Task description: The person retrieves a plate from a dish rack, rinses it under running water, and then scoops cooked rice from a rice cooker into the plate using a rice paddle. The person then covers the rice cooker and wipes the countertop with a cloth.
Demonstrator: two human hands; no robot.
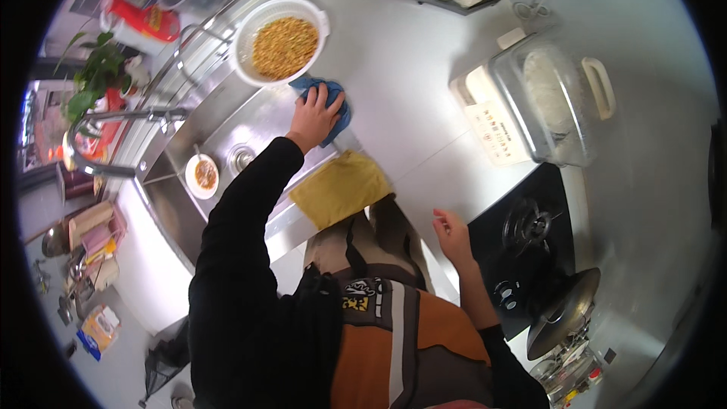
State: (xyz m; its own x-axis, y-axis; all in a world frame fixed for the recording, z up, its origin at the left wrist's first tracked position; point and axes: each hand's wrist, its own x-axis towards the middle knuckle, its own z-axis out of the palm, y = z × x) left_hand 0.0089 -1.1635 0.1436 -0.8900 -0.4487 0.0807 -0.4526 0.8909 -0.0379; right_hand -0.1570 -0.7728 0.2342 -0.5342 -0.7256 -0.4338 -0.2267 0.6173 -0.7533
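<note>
My left hand [318, 116] presses on a crumpled blue cloth [343, 119] at the sink's counter-side edge, its fingers curled over the fabric. Just beyond it, a white plastic colander [241, 51] holds yellow-brown grains or chopped pieces. My right hand [453, 236] hangs with loosely bent fingers beside the counter edge, near the black gas hob [477, 227], and holds nothing. A yellow cloth [341, 187] lies draped over the sink's front edge, between the hands. In the stainless steel sink [218, 136] stands a small white bowl [203, 177] with reddish food remains and a utensil.
A metal faucet [85, 165] arches over the sink's left end. An appliance with a clear lid [551, 96] stands on the right counter. A wok [565, 312] sits by the hob. At the back is a black rack [417, 3] with bottles; a potted plant [99, 74] is at left.
</note>
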